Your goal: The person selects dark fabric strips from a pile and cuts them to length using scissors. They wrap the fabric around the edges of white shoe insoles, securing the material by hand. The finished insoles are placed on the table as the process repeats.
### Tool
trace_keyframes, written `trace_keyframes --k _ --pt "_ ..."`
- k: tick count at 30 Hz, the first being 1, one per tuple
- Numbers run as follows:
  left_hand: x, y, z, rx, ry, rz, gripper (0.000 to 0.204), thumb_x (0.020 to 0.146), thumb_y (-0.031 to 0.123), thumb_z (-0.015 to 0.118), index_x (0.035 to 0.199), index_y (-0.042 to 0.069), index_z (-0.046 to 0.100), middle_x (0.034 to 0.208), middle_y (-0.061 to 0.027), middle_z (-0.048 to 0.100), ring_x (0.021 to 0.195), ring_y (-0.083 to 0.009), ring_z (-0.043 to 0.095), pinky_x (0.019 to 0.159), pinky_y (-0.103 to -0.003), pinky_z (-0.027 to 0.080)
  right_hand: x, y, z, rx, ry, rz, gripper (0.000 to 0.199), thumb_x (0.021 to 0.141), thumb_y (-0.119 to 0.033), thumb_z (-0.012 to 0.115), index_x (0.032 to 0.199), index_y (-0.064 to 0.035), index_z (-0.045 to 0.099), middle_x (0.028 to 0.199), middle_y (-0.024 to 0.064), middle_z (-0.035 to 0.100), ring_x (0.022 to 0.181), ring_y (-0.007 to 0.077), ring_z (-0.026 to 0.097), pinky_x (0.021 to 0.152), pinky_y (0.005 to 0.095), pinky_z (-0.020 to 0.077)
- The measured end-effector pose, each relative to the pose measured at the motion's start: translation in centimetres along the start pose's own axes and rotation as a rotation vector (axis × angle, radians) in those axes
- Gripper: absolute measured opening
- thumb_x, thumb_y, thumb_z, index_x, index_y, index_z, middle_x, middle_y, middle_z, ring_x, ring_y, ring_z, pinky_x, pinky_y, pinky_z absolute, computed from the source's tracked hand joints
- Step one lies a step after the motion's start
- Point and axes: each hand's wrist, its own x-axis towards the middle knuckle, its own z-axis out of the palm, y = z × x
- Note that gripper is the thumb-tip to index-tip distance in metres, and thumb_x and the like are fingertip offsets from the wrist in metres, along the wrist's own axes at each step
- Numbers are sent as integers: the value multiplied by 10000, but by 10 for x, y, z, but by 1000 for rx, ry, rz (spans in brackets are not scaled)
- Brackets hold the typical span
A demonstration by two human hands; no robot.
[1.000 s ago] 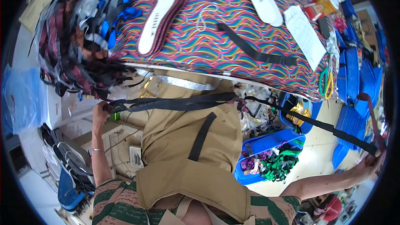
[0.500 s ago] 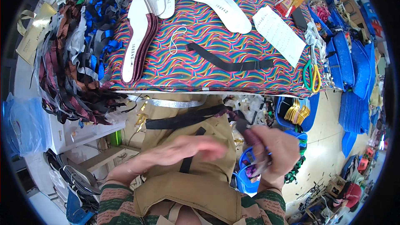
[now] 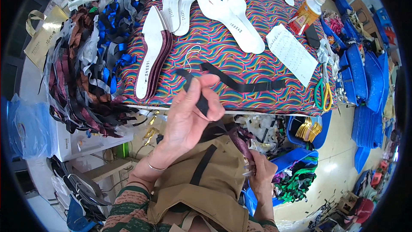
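My left hand [image 3: 186, 118] is raised at the table's front edge, fingers curled in a pinch round a black fabric strip [image 3: 203, 104]. One end of the strip sticks up above the thumb. Lower right, by my lap, my right hand [image 3: 262, 172] closes on a glittery maroon strip [image 3: 241, 145], which runs up toward the black one; where they join is unclear. Something shiny and metallic, too small to name, shows beside the right fingers. Beyond my left hand, another black strip [image 3: 246, 87] lies on the table, near a loop of white cord [image 3: 187, 60].
On the patterned tablecloth [image 3: 257, 17] lie white insoles [image 3: 234, 23], a maroon-edged insole stack [image 3: 154, 56], a paper sheet [image 3: 292, 53], scissors [image 3: 325, 90] and a bottle [image 3: 307, 13]. Bundled strips [image 3: 81, 73] hang at left. Blue bins [image 3: 367, 120] stand at right.
My left hand has risen from my lap to the table edge and now pinches the black strip. My right hand has moved slightly down and left with the maroon strip.
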Motion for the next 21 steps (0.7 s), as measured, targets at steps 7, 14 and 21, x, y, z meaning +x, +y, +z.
trace_keyframes --k 7,14,21 --pt "23 38 -16 93 27 291 404 1060 262 323 1273 -29 507 705 -25 494 589 -92 384 556 -247 314 -41 65 25 -186 54 187 370 734 125 538 1065 -21 613 812 188 632 677 367 635 589 415 492" --pt "15 10 -25 368 21 -29 403 1025 331 429 1246 8 527 661 35 459 534 -57 364 496 -226 290 -51 77 29 42 -97 276 288 765 -11 681 1050 16 644 961 203 665 837 369 660 718 395 522" --pt "1 -12 -30 495 -188 -277 378 1035 291 407 1256 -6 486 725 -19 508 588 -49 389 497 -194 287 81 8 28 906 -7 504 239 867 -50 600 1083 39 650 1005 89 675 918 129 613 802 256 473"
